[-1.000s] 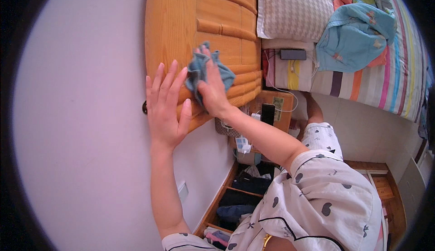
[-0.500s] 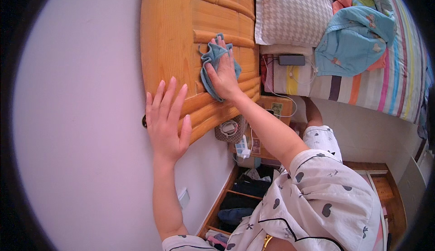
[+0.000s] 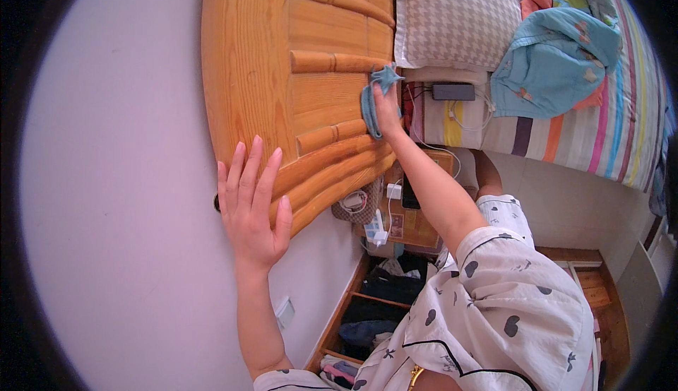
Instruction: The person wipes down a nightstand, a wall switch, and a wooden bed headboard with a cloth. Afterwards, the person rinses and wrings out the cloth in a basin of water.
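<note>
My right hand [image 3: 388, 112] holds a blue cloth [image 3: 370, 112] against the slatted panel of a wooden headboard [image 3: 247, 59], at its inner edge beside the mattress. Some of the fingers are hidden by the cloth and by the gap next to the pillow. My left hand [image 3: 251, 211] lies with fingers spread on the headboard's near corner, by the white wall, and holds nothing.
On the bed lie a checked pillow [image 3: 458, 20], a light blue garment [image 3: 554, 62] and a dark power bank [image 3: 453, 92] with white cables. Below the headboard are a small wooden table [image 3: 417, 225] with chargers and an open drawer unit [image 3: 378, 299] of folded clothes.
My right hand has slid the cloth to the right across the slats, up to the mattress side. My left hand stays on the corner; the view has shifted slightly.
</note>
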Tool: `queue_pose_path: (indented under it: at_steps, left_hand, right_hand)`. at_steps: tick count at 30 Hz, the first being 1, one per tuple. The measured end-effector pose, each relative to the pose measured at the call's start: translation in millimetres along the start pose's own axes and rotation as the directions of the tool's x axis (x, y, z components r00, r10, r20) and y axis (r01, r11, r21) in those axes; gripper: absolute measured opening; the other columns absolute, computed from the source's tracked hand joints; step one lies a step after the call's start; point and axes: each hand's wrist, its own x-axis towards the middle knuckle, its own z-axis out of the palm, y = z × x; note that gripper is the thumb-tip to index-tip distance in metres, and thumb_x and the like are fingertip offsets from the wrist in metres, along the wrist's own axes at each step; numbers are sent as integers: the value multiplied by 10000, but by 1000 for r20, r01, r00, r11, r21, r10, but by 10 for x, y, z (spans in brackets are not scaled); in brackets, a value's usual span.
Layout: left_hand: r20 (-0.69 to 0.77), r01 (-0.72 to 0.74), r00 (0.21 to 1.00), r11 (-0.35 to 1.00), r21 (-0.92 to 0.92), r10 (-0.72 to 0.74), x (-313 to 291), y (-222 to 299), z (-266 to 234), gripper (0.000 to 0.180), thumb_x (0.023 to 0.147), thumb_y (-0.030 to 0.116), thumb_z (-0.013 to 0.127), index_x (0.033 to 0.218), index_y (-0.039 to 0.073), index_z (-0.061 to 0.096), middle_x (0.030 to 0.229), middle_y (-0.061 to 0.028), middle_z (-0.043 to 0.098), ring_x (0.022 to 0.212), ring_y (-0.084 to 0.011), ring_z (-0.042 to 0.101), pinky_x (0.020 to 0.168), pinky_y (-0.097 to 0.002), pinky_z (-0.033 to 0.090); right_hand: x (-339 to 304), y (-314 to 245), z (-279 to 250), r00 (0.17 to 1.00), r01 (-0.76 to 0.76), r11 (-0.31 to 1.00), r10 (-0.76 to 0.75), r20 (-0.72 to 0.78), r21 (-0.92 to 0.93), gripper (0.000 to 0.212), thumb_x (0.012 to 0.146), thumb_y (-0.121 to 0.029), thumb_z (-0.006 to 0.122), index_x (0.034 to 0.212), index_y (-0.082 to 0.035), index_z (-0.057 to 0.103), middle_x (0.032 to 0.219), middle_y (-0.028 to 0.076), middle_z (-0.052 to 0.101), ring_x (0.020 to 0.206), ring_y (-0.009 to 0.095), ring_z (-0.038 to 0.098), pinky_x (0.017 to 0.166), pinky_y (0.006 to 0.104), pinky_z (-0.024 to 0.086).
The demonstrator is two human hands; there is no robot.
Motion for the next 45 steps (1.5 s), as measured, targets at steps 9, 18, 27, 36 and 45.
queue_pose_path:
  at_steps: [9,18,27,36,45]
  left_hand:
    - [-24,-55,998,996,-68,54,166,122,70,502,800,102,520,1301,81,513,1431,-101,416,1368,-285,306,1136,-463,180]
    - [-53,-9,999,996,-90,5,11,4,-2,519,813,88,507,1331,87,469,1433,-94,409,1363,-273,316,1132,-461,193]
    - [-83,-27,996,989,-142,15,3,5,-8,547,833,61,490,1371,71,396,1449,-118,372,1370,-293,297,1139,-467,176]
    - [-119,-51,992,988,-149,33,-18,-38,26,527,821,78,505,1343,74,431,1420,-112,414,1356,-301,319,1137,-473,187]
    - [-79,-18,997,994,-104,10,5,4,10,531,800,96,521,1327,82,459,1409,-93,433,1353,-293,326,1135,-473,193]
  right_hand:
    - [591,1273,-515,973,-192,955,216,-85,228,609,984,-435,373,1398,9,329,1384,128,416,1271,229,385,1068,298,257]
    - [-150,-408,200,954,-296,936,281,-104,-190,757,931,-484,367,1414,78,211,1467,266,247,1377,396,200,1133,436,140]
    - [-568,-1377,565,972,210,968,-222,76,137,631,933,-296,420,1441,15,213,1517,199,175,1415,353,114,1140,434,63]
    - [-723,-1817,638,915,212,854,-344,209,475,658,890,-283,493,1430,16,265,1517,199,185,1424,335,109,1146,415,61]
    - [-142,-1682,650,854,500,855,-513,82,141,611,900,-289,471,1408,8,308,1488,208,243,1403,341,169,1143,430,93]
